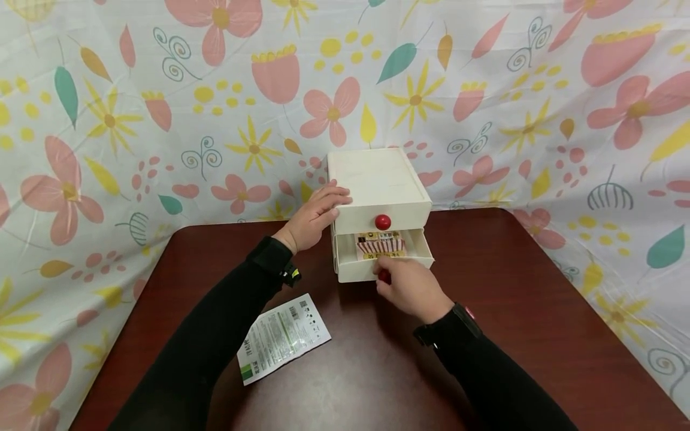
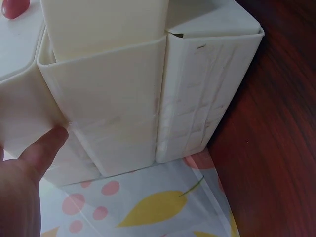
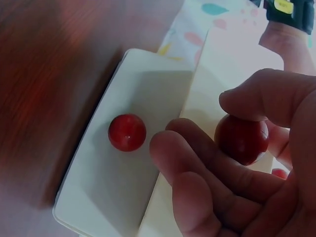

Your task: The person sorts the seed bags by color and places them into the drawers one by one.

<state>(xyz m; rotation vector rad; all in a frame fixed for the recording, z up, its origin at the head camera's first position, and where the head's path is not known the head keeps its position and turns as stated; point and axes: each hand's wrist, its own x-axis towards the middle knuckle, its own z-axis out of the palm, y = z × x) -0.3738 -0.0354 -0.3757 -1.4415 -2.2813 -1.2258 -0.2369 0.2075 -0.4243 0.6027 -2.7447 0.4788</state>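
A white drawer cabinet (image 1: 374, 173) with round red knobs stands at the back of the table. Its middle drawer (image 1: 354, 273) is pulled partway out, and a red-and-white striped packet (image 1: 380, 244) with yellow parts lies inside. My right hand (image 1: 412, 290) pinches that drawer's red knob (image 3: 242, 140) between thumb and curled fingers. Above it, the top drawer's knob (image 1: 383, 222) shows on a closed front. My left hand (image 1: 315, 215) rests with extended fingers on the cabinet's upper left edge. In the right wrist view the bottom drawer (image 3: 148, 94) is closed, with its own red knob (image 3: 127, 132).
A white and green printed packet (image 1: 286, 335) lies flat on the dark red-brown table (image 1: 345, 395), left of the middle and partly under my left forearm. Behind the cabinet hangs a flower-patterned cloth (image 1: 215, 120), which also runs along both sides.
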